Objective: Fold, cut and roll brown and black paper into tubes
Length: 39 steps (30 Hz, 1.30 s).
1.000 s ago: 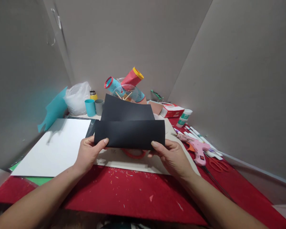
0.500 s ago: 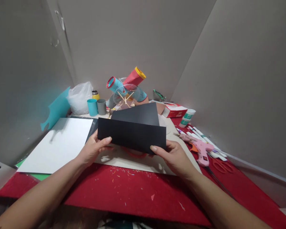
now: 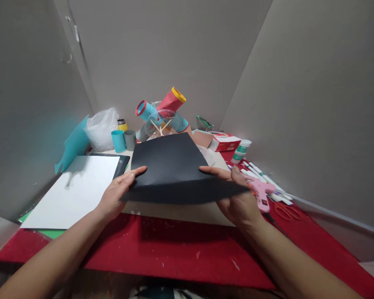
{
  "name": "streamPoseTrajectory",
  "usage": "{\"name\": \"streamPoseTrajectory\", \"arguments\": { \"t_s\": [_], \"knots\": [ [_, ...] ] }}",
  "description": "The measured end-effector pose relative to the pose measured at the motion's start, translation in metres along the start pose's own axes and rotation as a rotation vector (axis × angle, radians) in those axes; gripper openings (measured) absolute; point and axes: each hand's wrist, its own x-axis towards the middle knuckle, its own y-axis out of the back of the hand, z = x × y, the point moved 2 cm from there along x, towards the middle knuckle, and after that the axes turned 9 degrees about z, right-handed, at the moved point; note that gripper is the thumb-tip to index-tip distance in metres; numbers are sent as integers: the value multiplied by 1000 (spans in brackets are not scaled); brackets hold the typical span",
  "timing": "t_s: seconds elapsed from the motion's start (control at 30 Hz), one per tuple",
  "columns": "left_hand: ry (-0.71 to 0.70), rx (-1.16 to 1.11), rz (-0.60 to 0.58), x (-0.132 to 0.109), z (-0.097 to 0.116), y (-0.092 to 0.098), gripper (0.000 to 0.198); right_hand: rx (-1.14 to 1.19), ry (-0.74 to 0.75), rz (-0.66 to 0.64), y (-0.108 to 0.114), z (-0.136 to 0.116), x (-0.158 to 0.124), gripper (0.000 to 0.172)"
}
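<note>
A sheet of black paper (image 3: 171,162) is held up between my two hands, over a pale board (image 3: 180,214) on the red table. On its left edge my left hand (image 3: 116,191) is closed, with the index finger lying along the top surface. At the right edge my right hand (image 3: 237,193) grips the sheet, index finger pointing inward over it. The near part of the paper bends along a crosswise line and looks smeared by motion. Behind it stands a model of red and blue paper tubes (image 3: 163,110) with crossed wooden sticks.
White paper (image 3: 75,193) lies at left, near a plastic bag (image 3: 102,129), a blue cup (image 3: 118,141) and a grey cup (image 3: 130,140). To the right are a pink glue gun (image 3: 262,191), red scissors (image 3: 286,211), markers (image 3: 263,176), white tubs (image 3: 241,151) and a red box (image 3: 227,143).
The near panel of the black paper, upright before, has swung down flatter. My fingers have shifted onto the top of the sheet, and my right hand has turned. The view has shifted slightly.
</note>
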Motion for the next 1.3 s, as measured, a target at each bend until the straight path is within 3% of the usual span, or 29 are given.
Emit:
{"name": "streamPoseTrajectory", "arguments": {
  "t_s": [0.2,0.3,0.37,0.43,0.53,0.6,0.73,0.8,1.0,1.3],
  "knots": [
    [112,-84,-105,-7,-6,1,45,47,-70,127,5,-3,8,58],
    [204,-29,-256,-10,-5,-2,41,-14,-113,127,8,0,14,46],
    [193,-25,-338,-10,-3,-5,50,-60,-168,125,10,2,16,40],
    [127,-66,-300,-6,-2,-6,69,-90,-216,119,12,4,16,35],
    [97,-111,-152,4,-7,-3,88,-139,-261,38,13,7,13,31],
    [148,-87,-150,10,-13,-2,83,-180,-273,-28,11,10,11,31],
    [291,-35,-287,9,-23,-4,44,-219,-295,-71,7,13,7,34],
    [343,-45,-312,7,-25,-6,34,-232,-304,-76,7,12,7,34],
    [297,-39,-280,8,-24,-4,34,-331,-342,-199,9,9,6,29],
    [245,11,-262,10,-22,4,31,-287,-358,-198,13,11,6,28]
  ]
}}
